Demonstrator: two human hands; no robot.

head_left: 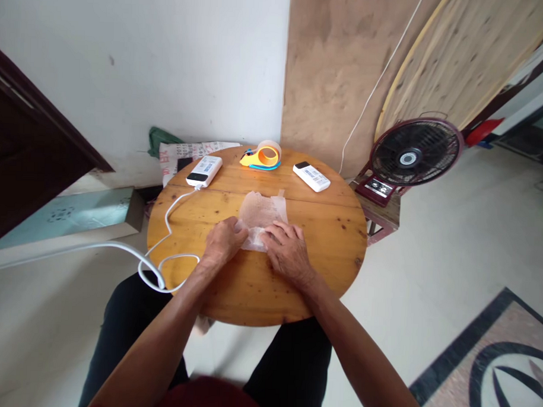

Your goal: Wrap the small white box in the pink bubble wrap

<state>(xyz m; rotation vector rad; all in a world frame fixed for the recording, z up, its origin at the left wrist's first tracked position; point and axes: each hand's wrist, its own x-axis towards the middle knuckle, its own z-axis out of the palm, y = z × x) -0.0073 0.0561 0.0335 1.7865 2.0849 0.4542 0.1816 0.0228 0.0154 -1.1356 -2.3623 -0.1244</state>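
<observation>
A small sheet of translucent bubble wrap (263, 209) lies on the round wooden table in front of me. Its near part looks folded or bunched between my hands, and whether anything is wrapped inside I cannot tell. A short strip of clear tape (281, 194) sticks up at its far right corner. My left hand (224, 240) is closed on the left near edge, thumb toward the middle. From the right, my right hand (288, 249) has its bent fingers on the near fold, gripping it against the table.
On the wooden table (250, 292) a yellow tape dispenser (262, 157) stands at the back, between two white power banks, one left (204, 171) and one right (311, 176). A white cable (168, 215) runs from the left one, looping near my left arm. A fan (411, 156) stands right.
</observation>
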